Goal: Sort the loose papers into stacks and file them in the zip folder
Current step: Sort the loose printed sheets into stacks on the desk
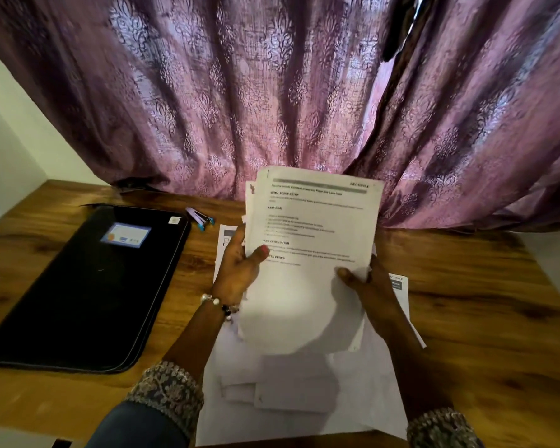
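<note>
While both hands grip the paper stack (311,253) — zip folder (88,286) lies left.

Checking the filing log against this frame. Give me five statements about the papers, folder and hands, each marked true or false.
1. Both hands hold the raised papers. True: left hand, right hand.
2. The folder lies left of the papers. True.
3. The folder stands upright. False: it lies flat on the table.
4. More sheets lie under the hands. True.
5. The stapler sits on the folder. False: it sits on the table beside it.
</note>
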